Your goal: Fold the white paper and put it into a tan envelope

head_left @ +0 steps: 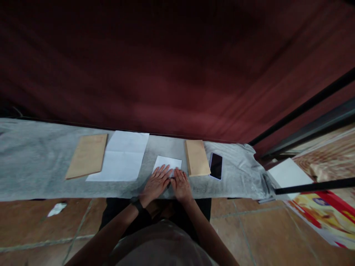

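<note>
A small white folded paper [168, 161] lies on the grey cloth of the table in front of me. My left hand [156, 183] rests flat on its left part, fingers stretched out. On its right part lies my right hand [181, 184], also flat with the fingers extended. Both hands hide the paper's near edge. Left of them is a larger white sheet [123, 157] with a crease across it. A stack of brown envelopes [198, 157] sits just right of my right hand, and another brown stack [87, 156] is at the left, beside the large sheet.
A phone [216, 166] lies right of the right-hand envelopes. The grey cloth [33, 159] covers the narrow table, with a dark red curtain [166, 92] behind it. Black bars, a white board [290, 173] and a colourful box [327, 214] stand at the right.
</note>
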`<state>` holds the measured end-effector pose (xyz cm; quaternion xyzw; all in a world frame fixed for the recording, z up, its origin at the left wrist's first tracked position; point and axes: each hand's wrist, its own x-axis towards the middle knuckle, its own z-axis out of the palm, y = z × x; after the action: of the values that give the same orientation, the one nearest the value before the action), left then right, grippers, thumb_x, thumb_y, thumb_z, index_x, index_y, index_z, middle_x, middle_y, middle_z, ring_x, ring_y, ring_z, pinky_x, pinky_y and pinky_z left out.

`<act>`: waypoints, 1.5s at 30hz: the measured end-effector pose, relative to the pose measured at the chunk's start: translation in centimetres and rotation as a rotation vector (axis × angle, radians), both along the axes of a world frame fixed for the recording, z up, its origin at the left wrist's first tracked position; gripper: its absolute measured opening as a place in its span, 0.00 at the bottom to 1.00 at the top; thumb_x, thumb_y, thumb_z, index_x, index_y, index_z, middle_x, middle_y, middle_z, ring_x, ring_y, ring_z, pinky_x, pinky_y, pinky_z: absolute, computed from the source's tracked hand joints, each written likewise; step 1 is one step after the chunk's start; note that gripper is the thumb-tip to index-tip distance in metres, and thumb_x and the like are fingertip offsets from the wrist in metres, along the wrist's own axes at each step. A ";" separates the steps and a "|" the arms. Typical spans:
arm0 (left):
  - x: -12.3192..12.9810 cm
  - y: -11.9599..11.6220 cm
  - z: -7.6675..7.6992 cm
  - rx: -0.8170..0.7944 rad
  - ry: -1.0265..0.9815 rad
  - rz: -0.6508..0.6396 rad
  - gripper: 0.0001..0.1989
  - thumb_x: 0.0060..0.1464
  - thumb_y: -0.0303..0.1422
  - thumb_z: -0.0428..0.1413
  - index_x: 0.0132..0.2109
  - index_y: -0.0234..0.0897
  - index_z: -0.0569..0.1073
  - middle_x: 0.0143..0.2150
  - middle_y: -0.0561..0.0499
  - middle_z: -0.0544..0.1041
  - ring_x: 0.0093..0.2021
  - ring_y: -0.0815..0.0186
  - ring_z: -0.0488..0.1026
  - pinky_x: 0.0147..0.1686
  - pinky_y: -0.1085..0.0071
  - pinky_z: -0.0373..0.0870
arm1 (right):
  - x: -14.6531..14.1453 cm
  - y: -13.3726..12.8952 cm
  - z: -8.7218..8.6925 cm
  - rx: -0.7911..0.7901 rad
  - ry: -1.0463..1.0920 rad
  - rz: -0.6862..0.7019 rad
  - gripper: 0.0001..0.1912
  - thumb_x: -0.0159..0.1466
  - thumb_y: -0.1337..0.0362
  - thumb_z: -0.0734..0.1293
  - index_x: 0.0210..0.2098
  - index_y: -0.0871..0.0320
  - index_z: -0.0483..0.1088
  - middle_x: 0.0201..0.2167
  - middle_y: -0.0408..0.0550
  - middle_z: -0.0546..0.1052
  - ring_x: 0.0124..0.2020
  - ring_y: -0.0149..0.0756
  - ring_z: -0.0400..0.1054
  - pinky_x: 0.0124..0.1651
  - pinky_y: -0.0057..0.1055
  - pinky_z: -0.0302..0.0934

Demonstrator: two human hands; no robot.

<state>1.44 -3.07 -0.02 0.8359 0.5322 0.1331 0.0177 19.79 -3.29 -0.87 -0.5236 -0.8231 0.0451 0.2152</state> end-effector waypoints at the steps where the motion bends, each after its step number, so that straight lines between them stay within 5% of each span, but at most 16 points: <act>1: -0.1 -0.1 0.0 0.005 -0.005 -0.003 0.25 0.70 0.39 0.42 0.71 0.44 0.61 0.73 0.50 0.60 0.74 0.57 0.52 0.72 0.52 0.50 | -0.3 0.5 -0.1 0.005 -0.013 -0.016 0.26 0.76 0.58 0.54 0.67 0.65 0.63 0.67 0.57 0.67 0.69 0.45 0.59 0.70 0.45 0.53; 14: 0.1 -0.5 0.1 0.033 -0.040 0.012 0.24 0.69 0.37 0.45 0.67 0.37 0.67 0.72 0.44 0.62 0.73 0.55 0.55 0.72 0.51 0.49 | -1.8 4.4 -0.1 0.073 -0.122 -0.078 0.28 0.76 0.58 0.53 0.70 0.67 0.56 0.69 0.63 0.62 0.71 0.46 0.54 0.69 0.47 0.50; 26: 0.1 -0.4 0.0 -0.014 -0.087 0.034 0.26 0.69 0.33 0.41 0.70 0.37 0.62 0.73 0.44 0.60 0.74 0.59 0.54 0.72 0.53 0.48 | -0.5 -3.3 -0.3 0.101 -0.140 0.071 0.27 0.76 0.59 0.54 0.70 0.63 0.57 0.68 0.58 0.65 0.71 0.44 0.55 0.72 0.47 0.48; 30: 1.6 0.6 0.5 -0.059 -0.115 0.048 0.25 0.70 0.35 0.39 0.68 0.34 0.64 0.72 0.41 0.62 0.73 0.59 0.56 0.71 0.54 0.50 | -0.4 -3.6 -0.4 0.130 -0.142 0.086 0.26 0.75 0.60 0.55 0.69 0.62 0.60 0.67 0.59 0.66 0.71 0.46 0.55 0.72 0.49 0.49; 35: 2.8 2.5 0.7 -0.058 -0.159 -0.035 0.23 0.71 0.36 0.39 0.67 0.42 0.66 0.71 0.50 0.65 0.72 0.64 0.57 0.72 0.57 0.48 | -0.6 -3.6 -1.1 0.155 -0.117 0.076 0.23 0.75 0.60 0.56 0.65 0.60 0.65 0.63 0.57 0.71 0.69 0.48 0.58 0.71 0.52 0.49; 45: 0.5 4.2 -0.1 0.017 -0.152 0.123 0.25 0.69 0.36 0.42 0.68 0.39 0.64 0.72 0.45 0.61 0.73 0.59 0.54 0.72 0.52 0.48 | -1.0 -3.3 -0.2 0.135 -0.112 0.026 0.28 0.76 0.59 0.53 0.73 0.59 0.52 0.67 0.57 0.66 0.70 0.45 0.56 0.71 0.49 0.48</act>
<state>1.97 1.14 -0.15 0.7891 0.5787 0.2013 0.0425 18.80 -6.62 -1.02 -0.4990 -0.8417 -0.0373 0.2029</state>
